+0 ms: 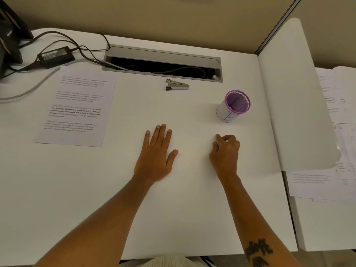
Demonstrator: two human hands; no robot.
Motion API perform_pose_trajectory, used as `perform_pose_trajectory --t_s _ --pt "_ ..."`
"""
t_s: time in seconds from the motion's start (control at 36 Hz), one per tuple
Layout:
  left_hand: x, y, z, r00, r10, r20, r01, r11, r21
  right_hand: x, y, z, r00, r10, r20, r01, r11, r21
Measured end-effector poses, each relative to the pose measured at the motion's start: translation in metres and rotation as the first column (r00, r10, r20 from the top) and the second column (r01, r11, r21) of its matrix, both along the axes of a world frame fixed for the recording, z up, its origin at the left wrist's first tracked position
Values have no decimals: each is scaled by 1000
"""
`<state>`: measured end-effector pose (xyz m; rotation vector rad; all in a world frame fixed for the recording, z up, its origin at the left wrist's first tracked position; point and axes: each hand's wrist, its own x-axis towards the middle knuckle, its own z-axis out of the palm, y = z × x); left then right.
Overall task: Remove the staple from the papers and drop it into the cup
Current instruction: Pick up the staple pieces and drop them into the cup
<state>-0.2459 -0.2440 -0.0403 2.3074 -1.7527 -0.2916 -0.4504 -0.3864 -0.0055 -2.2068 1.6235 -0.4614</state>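
A: Head view. Left hand (156, 157) flat on the white table (192, 218), fingers straight and spread, holding nothing. Right hand (226, 151) resting at its 3 o'clock, fingers loosely curled, nothing between them.

B: Task things?

A: White printed sheets of paper (77, 106) at 10 o'clock from the left hand, well apart. Staple itself too small to make out. Small grey metal staple remover (177, 85) at 12 o'clock, untouched. Purple mesh cup with white paper wrap (234, 106) at 12 o'clock from the right hand, near.

B: Step?

A: Looks like the start; nothing gripped. Next move, I'd judge: reach for the papers, then the remover.

B: Surroundings?

A: Grey cable tray (163, 62) open at the back edge, black power adapter (55, 56) and cords at 11 o'clock, beige partition behind, more papers on a side surface at 3 o'clock.
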Motion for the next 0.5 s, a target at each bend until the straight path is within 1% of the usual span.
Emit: perform_pose_trajectory --t_s 0.08,0.17,0.25,0.36,0.5 --pt "0 -1 -1 1000 0 0 0 1000 3 0 -2 0 999 -12 48 12 1000 -11" --pt "0 0 -3 1000 0 2 0 1000 3 -2 -5 1 986 -97 132 98 995 6" --pt "1 -1 -3 1000 0 3 0 1000 0 -4 -6 1 967 -169 190 161 985 57" --pt "1 -1 -4 1000 0 6 0 1000 -4 -1 -6 2 958 -199 208 187 979 77" --pt "1 0 -3 1000 -1 10 0 1000 7 11 -9 4 940 -275 203 257 960 111"
